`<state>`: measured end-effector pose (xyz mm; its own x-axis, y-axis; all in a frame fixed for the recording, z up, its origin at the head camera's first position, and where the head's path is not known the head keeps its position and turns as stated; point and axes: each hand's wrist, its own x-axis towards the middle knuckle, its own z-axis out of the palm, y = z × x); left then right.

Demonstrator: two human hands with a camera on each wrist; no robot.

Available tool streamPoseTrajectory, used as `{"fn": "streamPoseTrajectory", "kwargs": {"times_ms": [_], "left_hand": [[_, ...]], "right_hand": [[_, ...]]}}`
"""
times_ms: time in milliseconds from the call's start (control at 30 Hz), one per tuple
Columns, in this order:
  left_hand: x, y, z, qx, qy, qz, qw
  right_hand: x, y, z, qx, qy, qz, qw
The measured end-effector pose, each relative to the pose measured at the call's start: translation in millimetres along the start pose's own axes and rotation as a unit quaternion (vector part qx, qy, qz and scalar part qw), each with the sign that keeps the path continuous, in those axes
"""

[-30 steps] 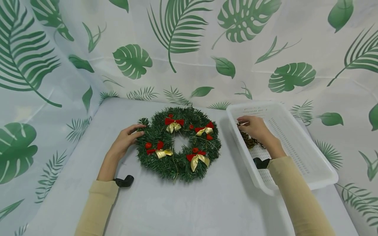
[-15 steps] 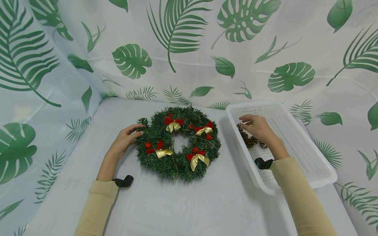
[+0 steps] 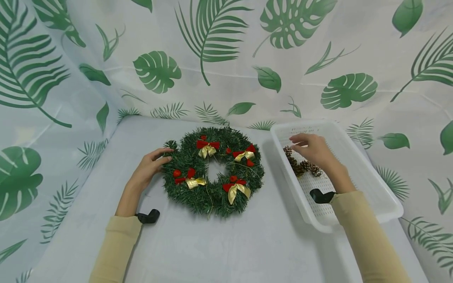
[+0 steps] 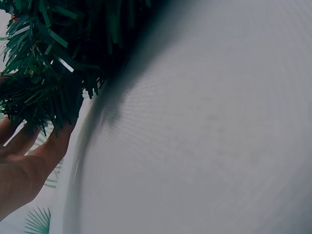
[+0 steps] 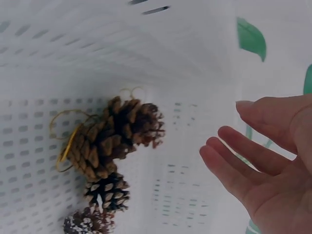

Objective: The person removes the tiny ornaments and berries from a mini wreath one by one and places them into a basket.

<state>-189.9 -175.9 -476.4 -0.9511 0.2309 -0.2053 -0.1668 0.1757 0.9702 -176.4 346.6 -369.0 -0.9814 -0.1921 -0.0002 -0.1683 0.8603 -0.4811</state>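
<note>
A green tinsel wreath (image 3: pixel 198 196) with red and gold bows lies flat on the white table. My left hand (image 3: pixel 150 167) rests at its left edge, with straight fingers (image 4: pixel 53 146) touching the needles (image 4: pixel 44 92). To the right stands a white perforated basket (image 3: pixel 354 173). Several brown pine cones (image 3: pixel 301 166) with gold wire loops lie in its near-left corner. Just above them hovers my right hand (image 3: pixel 310 148). In the right wrist view that hand (image 5: pixel 263 165) has relaxed, spread fingers holding nothing, a short way right of the cones (image 5: pixel 109 141).
A leaf-printed cloth (image 3: pixel 212 51) hangs behind and on both sides of the table. Black wrist mounts (image 3: pixel 148 216) sit at each cuff. Bare white tabletop (image 3: pixel 219 251) stretches in front of the wreath, and the basket's right half holds nothing.
My right hand has risen a little off the pine cones and drifted right, its fingers loosening, so more cones show. The left hand and the wreath have stayed put.
</note>
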Motion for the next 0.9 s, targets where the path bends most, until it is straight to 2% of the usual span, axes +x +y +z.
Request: {"fn": "streamPoseTrajectory", "kwargs": {"times_ms": [500, 900], "left_hand": [[-1.7, 1.0, 0.0, 0.002, -0.002, 0.004, 1.0], [-1.5, 0.7, 0.9, -0.006, 0.0, 0.002, 1.0]], "right_hand": [[-15, -28, -17, 0.104, 0.013, 0.041, 0.994], [-20, -43, -10, 0.1, 0.036, 0.003, 0.994]]}}
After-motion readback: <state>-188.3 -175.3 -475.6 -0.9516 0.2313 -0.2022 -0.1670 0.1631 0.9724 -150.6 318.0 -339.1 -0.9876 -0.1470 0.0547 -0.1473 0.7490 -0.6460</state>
